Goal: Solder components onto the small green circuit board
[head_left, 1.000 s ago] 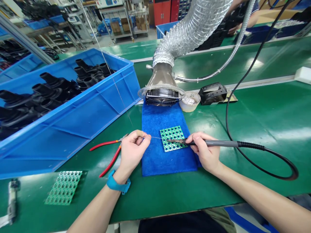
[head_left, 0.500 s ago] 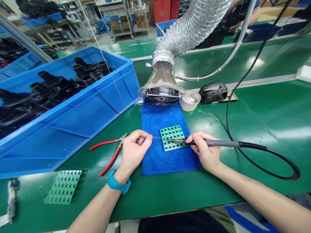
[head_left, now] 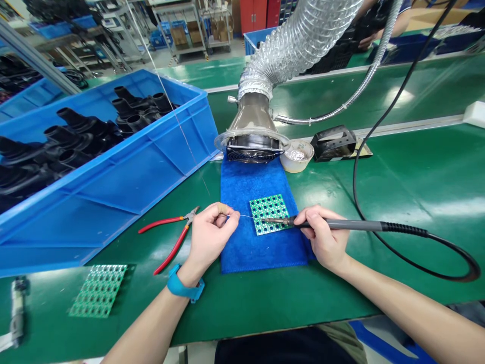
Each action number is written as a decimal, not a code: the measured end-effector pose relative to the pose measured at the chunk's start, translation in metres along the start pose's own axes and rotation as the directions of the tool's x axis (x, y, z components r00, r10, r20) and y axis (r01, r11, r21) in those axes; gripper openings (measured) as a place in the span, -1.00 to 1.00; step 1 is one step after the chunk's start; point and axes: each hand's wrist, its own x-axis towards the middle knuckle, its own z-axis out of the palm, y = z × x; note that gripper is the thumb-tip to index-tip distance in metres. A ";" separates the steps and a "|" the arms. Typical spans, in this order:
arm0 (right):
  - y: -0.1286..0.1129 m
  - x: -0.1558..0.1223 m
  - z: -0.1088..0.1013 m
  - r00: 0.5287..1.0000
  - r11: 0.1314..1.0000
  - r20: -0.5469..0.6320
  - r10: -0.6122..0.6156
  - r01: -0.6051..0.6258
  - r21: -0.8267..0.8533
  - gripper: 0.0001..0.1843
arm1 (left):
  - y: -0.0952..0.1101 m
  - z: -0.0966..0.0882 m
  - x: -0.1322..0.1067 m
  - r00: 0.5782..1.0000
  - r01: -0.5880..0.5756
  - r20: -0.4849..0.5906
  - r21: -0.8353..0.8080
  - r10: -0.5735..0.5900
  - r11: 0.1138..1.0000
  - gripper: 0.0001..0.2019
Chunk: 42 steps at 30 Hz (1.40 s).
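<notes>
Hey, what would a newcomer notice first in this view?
At the bench's centre, the right hand holds a soldering iron at a green circuit board on a blue cloth, while the left hand pinches solder wire. Just beyond, a silver duct ends in a fan. At left, a blue crate holds black parts.

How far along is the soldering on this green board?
Done: another green circuit board lies aside, finish unclear. In hand: the right hand holds a soldering iron on the board atop the towel, the left hand holds solder wire. Left: remaining joints, too small to count.
</notes>
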 end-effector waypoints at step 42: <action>-0.024 -0.002 0.004 0.698 0.680 0.367 -0.615 0.705 -0.202 -0.76 | -0.001 0.001 -0.008 0.979 -0.180 0.110 0.072 0.172 0.981 -0.80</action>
